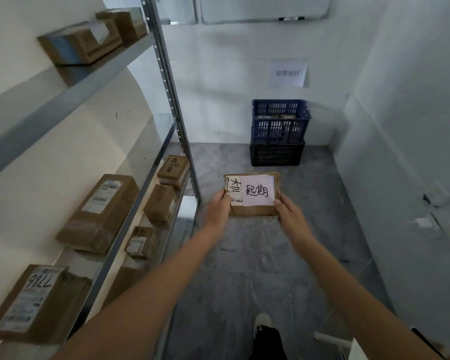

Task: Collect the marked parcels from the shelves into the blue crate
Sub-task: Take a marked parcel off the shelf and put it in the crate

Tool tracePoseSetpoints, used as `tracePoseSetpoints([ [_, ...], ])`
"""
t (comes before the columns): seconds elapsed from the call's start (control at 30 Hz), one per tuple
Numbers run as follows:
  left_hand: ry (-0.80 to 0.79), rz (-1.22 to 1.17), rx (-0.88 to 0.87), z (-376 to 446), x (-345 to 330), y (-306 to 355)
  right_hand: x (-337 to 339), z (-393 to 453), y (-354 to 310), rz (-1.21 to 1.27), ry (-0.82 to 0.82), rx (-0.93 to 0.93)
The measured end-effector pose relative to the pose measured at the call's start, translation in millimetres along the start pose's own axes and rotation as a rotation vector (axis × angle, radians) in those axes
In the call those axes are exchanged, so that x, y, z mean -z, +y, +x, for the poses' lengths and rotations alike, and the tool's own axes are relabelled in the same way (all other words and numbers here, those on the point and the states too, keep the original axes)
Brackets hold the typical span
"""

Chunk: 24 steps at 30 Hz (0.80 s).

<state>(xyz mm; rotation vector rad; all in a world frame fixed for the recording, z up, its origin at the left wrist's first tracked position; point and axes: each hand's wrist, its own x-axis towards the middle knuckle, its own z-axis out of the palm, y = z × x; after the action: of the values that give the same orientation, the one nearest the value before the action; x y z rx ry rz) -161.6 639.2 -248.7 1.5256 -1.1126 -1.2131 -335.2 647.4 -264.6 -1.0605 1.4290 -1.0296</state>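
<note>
1. Both hands hold a flat brown parcel (253,194) out front at 12 o'clock, over the floor: left hand (220,207) grips its near-left corner, right hand (287,211) its near-right edge.
2. A handwritten pink note (259,191) hides most of its top.
3. The blue crate (279,122) sits atop a black crate (276,154) beyond; its contents are hard to make out.
4. The shelves (130,178) at 9 o'clock are cut off by the frame.

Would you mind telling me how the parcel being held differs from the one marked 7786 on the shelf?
The held parcel is gripped at its sides by the left hand and right hand above the floor; the 7786 parcel rests on the metal shelf. The held parcel carries a pale handwritten note; the 7786 parcel has a printed label with a handwritten number. The held one looks flatter. Both are brown cardboard.
</note>
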Motion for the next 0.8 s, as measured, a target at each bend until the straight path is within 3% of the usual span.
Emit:
tracePoseSetpoints([
  [0.8,-0.029,0.024,0.013,283.7,-116.5,73.8,65.0,296.1,-45.6,0.085,0.012,-0.046],
])
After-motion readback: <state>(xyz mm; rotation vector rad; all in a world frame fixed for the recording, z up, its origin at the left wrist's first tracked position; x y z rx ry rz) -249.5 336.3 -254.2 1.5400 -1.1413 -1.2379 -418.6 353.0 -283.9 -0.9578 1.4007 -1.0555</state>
